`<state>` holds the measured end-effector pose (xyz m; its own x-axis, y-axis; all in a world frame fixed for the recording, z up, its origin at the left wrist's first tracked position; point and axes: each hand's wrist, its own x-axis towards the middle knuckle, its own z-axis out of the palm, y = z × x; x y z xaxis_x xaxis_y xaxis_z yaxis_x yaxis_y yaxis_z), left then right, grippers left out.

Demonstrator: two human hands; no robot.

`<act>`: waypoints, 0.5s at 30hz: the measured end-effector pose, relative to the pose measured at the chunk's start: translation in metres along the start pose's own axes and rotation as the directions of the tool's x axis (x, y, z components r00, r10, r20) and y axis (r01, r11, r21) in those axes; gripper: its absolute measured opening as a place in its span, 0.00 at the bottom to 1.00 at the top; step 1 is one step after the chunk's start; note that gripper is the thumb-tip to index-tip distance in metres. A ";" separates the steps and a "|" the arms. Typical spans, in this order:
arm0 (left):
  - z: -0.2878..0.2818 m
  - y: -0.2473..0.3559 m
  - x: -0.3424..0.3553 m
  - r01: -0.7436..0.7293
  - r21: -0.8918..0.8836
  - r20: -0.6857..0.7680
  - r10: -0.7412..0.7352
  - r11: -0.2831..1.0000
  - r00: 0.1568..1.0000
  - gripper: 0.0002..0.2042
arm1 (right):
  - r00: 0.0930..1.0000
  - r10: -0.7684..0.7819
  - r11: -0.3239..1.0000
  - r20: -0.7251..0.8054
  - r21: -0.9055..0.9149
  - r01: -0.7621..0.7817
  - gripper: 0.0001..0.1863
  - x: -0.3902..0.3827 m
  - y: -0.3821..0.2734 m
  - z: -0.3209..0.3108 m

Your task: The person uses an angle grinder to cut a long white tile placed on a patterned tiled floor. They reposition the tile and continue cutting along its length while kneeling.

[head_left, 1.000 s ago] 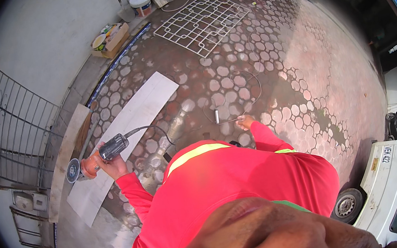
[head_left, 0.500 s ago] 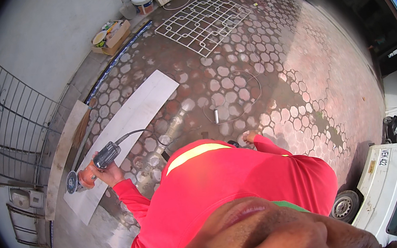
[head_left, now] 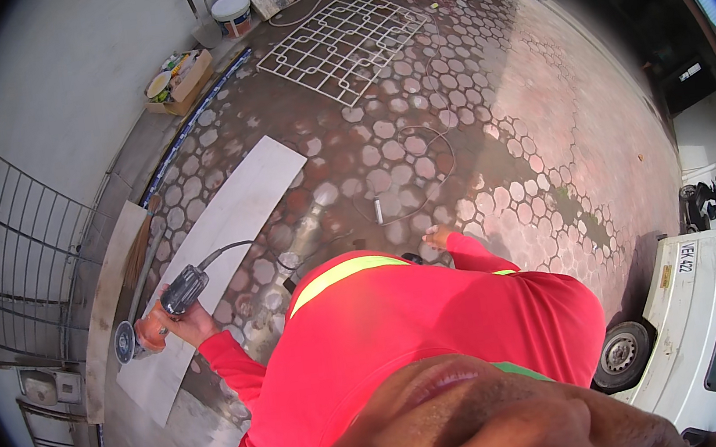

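My left hand (head_left: 194, 323) is closed around the orange body of an angle grinder (head_left: 183, 292). The tool has a dark grey motor housing and a round disc (head_left: 125, 342) at its left end; a black cord (head_left: 232, 246) trails off to the right. Beneath the grinder lies a long white board (head_left: 232, 204) on the paving; whether the disc touches it, I cannot tell. My right hand (head_left: 439, 237) hangs beside my body over the paving, with nothing visible in it. Its fingers look loosely apart, though they are small and partly hidden.
A white metal grille (head_left: 341, 47) lies flat farther off. Along the left wall are a curved metal railing (head_left: 19, 231), a plank (head_left: 115, 295), a cardboard box (head_left: 191, 79) of supplies and a bucket (head_left: 232, 14). A thin cable (head_left: 454, 155) loops over the paving. A white vehicle (head_left: 696, 326) stands right.
The view has shifted slightly, so the surroundings sit farther left. My left hand still grips the grinder, nearly unmoved over the board. The right hand's fingers look a little straighter.
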<state>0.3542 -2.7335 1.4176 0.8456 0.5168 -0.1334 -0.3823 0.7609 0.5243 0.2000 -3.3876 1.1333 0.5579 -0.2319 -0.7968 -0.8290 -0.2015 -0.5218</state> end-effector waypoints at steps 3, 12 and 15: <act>0.005 -0.010 -0.003 0.007 -0.016 0.026 -0.007 1.000 1.000 0.25 | 0.999 -0.004 1.000 -0.041 -0.017 0.004 0.13 -0.011 0.008 -0.010; 0.033 -0.055 -0.024 0.049 -0.032 0.064 -0.047 0.998 0.997 0.24 | 1.000 0.005 1.000 -0.001 -0.006 -0.005 0.12 0.003 0.021 -0.058; 0.047 -0.072 -0.036 0.063 -0.031 0.063 -0.061 0.998 0.996 0.25 | 1.000 -0.002 1.000 0.023 0.011 0.002 0.20 0.017 0.030 -0.074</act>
<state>0.3691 -2.8256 1.4238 0.8893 0.4435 -0.1117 -0.3396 0.8039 0.4883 0.1874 -3.4679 1.1269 0.5585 -0.2100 -0.8025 -0.8284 -0.1915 -0.5264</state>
